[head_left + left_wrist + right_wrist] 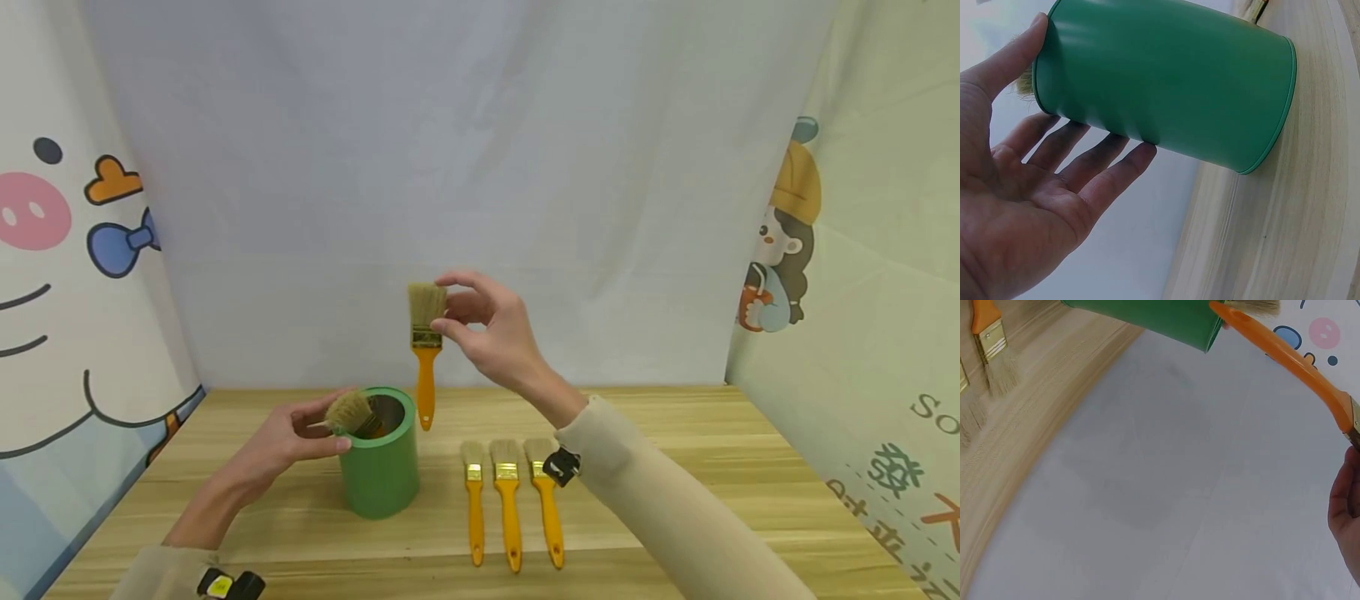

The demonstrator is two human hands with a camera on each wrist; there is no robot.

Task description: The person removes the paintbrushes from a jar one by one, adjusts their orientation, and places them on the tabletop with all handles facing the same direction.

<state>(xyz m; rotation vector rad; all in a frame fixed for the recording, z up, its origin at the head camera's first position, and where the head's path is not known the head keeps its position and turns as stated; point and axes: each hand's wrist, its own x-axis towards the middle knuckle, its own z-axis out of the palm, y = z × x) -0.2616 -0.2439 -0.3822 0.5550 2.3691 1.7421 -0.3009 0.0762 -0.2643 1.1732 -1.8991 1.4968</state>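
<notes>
My left hand (281, 435) holds the green cylindrical can (381, 479) near its top, thumb at the rim and fingertips against the side in the left wrist view. A paintbrush (351, 412) stands tilted in the can, bristles up over the rim toward my left hand; its handle is mostly hidden inside. Up beside the can's right side, my right hand (491, 329) pinches another paintbrush (426, 367) around its bristles and metal band. That brush's orange handle (1291, 359) points down, its end near the height of the can's rim.
Three more orange-handled paintbrushes (507, 500) lie side by side on the wooden table (675, 500), right of the can, bristles away from me. A pale cloth (465, 167) hangs behind the table, with printed cloths at both sides.
</notes>
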